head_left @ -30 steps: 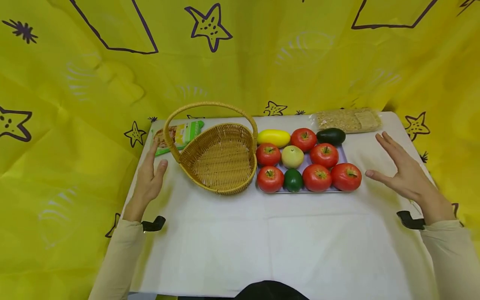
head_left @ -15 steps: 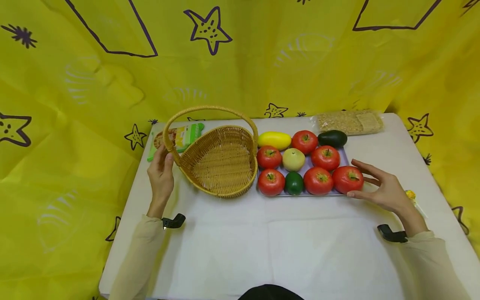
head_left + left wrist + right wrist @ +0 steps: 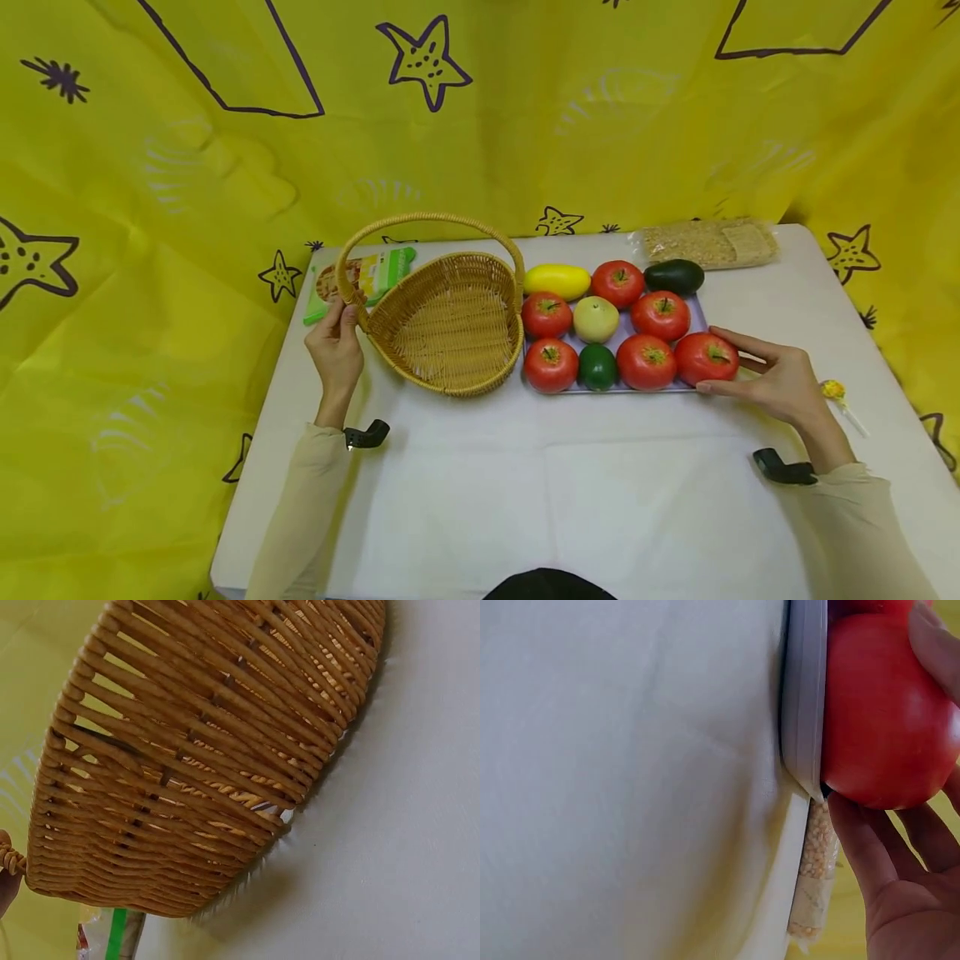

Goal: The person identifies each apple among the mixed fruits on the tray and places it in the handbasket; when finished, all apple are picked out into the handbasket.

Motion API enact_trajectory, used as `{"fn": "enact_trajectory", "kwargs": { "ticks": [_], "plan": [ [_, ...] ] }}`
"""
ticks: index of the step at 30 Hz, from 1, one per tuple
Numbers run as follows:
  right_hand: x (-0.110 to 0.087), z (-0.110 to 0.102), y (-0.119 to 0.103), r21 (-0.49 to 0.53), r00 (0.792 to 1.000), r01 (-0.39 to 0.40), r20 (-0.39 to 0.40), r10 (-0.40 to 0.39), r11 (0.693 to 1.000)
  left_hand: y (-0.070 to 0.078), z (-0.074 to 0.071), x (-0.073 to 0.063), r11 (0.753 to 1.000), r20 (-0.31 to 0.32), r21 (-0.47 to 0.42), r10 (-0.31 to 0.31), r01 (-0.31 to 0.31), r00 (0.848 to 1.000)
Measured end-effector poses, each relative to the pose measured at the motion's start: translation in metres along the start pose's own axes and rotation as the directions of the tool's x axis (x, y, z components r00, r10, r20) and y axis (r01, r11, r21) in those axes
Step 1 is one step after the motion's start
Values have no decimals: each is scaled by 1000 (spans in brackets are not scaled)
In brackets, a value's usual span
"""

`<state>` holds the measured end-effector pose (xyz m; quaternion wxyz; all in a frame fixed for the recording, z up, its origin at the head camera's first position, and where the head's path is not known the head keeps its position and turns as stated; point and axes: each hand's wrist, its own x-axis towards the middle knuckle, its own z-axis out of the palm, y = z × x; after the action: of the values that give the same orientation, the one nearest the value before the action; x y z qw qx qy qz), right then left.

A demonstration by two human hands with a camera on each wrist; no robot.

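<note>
In the head view my left hand (image 3: 335,354) pinches the left side of the handle of a wicker basket (image 3: 450,325), low down near the rim. The basket stands on the table with nothing inside; its woven side (image 3: 195,757) fills much of the left wrist view. My right hand (image 3: 776,379) holds a red apple (image 3: 707,358) at the front right corner of a pale purple tray (image 3: 697,317). Thumb and fingers are around the apple (image 3: 889,712) in the right wrist view, with the tray's edge (image 3: 804,697) beside it.
The tray also bears several red apples (image 3: 646,362), a yellow oblong fruit (image 3: 557,282), a pale round fruit (image 3: 596,319) and two dark green fruits (image 3: 674,277). Behind lie a grain bag (image 3: 708,243) and a green food packet (image 3: 390,268). A lollipop (image 3: 834,392) lies at right.
Both hands have come inward from the table's sides. The left has taken hold of the basket handle, the right of the corner apple. Basket and tray stay where they were.
</note>
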<state>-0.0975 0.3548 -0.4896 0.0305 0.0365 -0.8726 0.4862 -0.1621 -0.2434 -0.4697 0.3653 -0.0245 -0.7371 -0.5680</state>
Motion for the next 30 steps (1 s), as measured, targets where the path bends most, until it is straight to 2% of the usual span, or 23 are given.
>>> {"fn": "enact_trajectory", "kwargs": {
  "ticks": [3, 6, 10, 14, 16, 19, 22, 30],
  "plan": [
    [0, -5, -2, 35, 999, -46, 8, 46, 998, -1, 1, -1, 999, -23, 48, 1, 0, 1000],
    [-1, -11, -6, 69, 999, -32, 13, 32, 997, -1, 3, -2, 998, -32, 57, 3, -1, 999],
    [-1, -16, -17, 85, 998, 61, 5, -62, 994, 10, 6, -2, 999, -51, 54, 8, -6, 999],
    [2, -14, -36, 94, 985, 171, 0, -172, 981, 23, 7, -1, 998, -71, 63, 15, -10, 997],
    [4, -11, -46, 110, 975, 222, 1, -223, 969, 26, 7, -1, 998, -74, 67, 23, -18, 997],
    [9, -3, -61, 234, 955, 284, 20, -297, 930, 29, 6, -2, 997, -70, 69, 43, -38, 997],
    [16, 8, -74, 326, 939, 306, 54, -341, 895, 32, 6, -3, 995, -65, 77, 66, -61, 996],
    [36, 42, -104, 319, 908, 344, 125, -399, 883, 33, 7, -2, 995, -44, 65, 85, -82, 995]
  ]
}}
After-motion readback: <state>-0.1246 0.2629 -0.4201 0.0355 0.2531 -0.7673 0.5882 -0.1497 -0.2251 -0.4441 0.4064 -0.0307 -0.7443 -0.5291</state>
